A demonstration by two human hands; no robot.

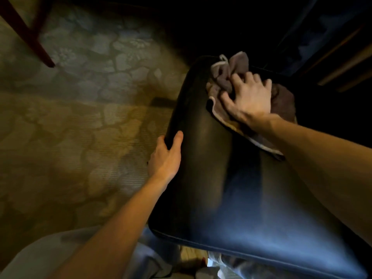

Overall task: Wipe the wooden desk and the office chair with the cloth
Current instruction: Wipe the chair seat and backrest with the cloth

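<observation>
- cloth [239,62], grey-purple with a pale hem, lies bunched on the far right part of the chair [221,188], with one flat corner trailing back toward you under your right wrist.
- your right hand [249,97] sits on top of the cloth, palm down, thumb spread to the left. its fingers are bent and dig into the folds, so it grips the cloth and presses it against the leather.
- the crumpled end of the cloth sticks out beyond your fingertips, at the far edge of the pad.
- the chair shows only as one dark, smooth leather pad, black at the far end with a blue sheen at the near end. it lies slantwise across the middle and right of the view, and i cannot tell whether it is the seat or the back.
- your left hand [165,158] holds the left edge of the pad about midway along. the thumb [178,137] lies on the top surface, and the other fingers wrap over the edge out of sight.
- both your forearms are bare. the right one crosses above the near right part of the pad, and the left one comes up along its left side.
- patterned carpet [70,117] with a pale leafy design covers the floor left of the chair.
- a dark red wooden leg [34,37] stands on the carpet at the far left, well apart from the chair.
- light trousers [30,258] show at the near edge, below your left forearm.
- the far right is too dark to make out.
</observation>
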